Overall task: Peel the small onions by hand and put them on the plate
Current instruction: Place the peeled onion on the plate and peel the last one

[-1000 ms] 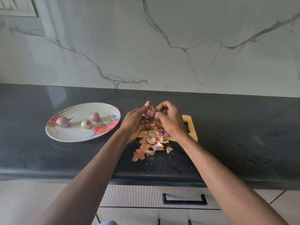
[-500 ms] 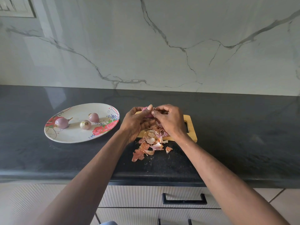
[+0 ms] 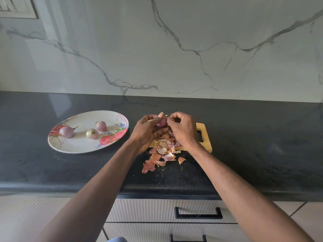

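Observation:
My left hand [image 3: 146,130] holds a small purple onion [image 3: 162,122] above the wooden cutting board [image 3: 205,137], thumb raised over its top. My right hand [image 3: 183,128] pinches the onion's skin at its upper right side. Both hands hide most of the onion. To the left, a white oval plate with red roses [image 3: 82,146] carries three peeled onions: one at the left [image 3: 66,132], one in the middle [image 3: 92,133] and one at the back [image 3: 101,125].
A heap of onion peels [image 3: 162,152] lies on the board's front edge and spills onto the black countertop [image 3: 262,145]. A marble wall rises behind. Drawers with black handles [image 3: 198,213] sit below the counter's front edge.
My hands have stayed over the board; the onion has turned in my left hand, and my right fingers have shifted on its skin near the top. The plate's onions have not moved.

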